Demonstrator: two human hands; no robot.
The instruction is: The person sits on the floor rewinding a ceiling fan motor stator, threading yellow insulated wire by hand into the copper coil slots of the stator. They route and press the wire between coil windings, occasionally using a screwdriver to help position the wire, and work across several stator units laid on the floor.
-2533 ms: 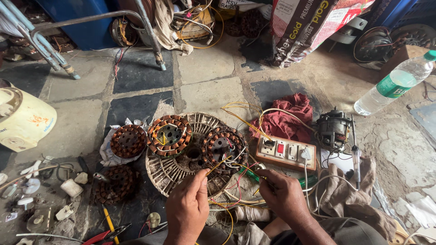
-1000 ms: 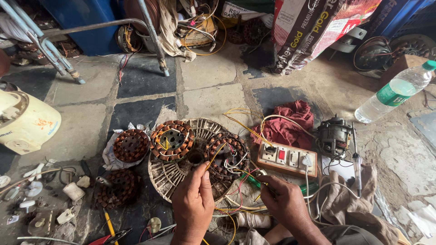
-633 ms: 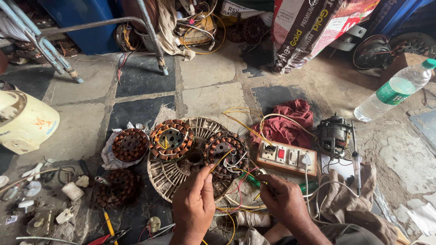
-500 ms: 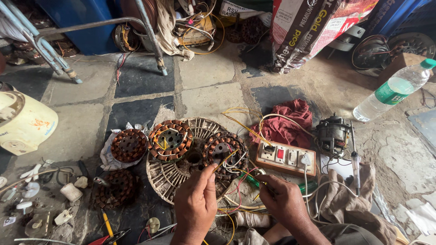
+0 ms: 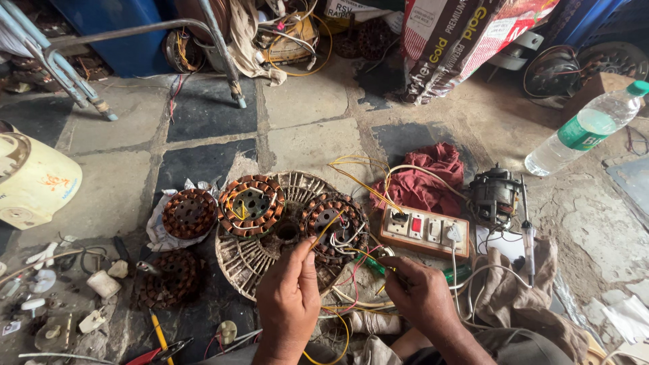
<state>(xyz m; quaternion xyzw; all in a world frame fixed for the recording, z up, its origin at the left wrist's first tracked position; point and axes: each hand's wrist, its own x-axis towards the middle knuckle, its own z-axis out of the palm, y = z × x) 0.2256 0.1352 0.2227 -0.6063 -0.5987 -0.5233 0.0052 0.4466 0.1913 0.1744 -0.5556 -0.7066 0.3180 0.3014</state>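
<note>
The left hand [image 5: 289, 297] has crept up toward twelve o'clock, fingers pinched shut on a thin yellow wire [image 5: 323, 233] from the round copper-wound coil [image 5: 334, 226]. The right hand [image 5: 420, 294] stays closed on a green-handled tool [image 5: 372, 265].

We see dull copper wire wound on the stator [image 5: 333, 226], its leads sheathed in glossy yellow plastic where our left hand [image 5: 289, 302] pinches them. Our right hand [image 5: 422, 295] grips a translucent green plastic screwdriver [image 5: 370, 264]. The fan grille [image 5: 270, 251] is grimy matt plastic, the switchboard [image 5: 424, 231] wood with smooth plastic switches, the rag [image 5: 428, 177] creased red cloth, the floor [image 5: 311, 101] rough stone.
</note>
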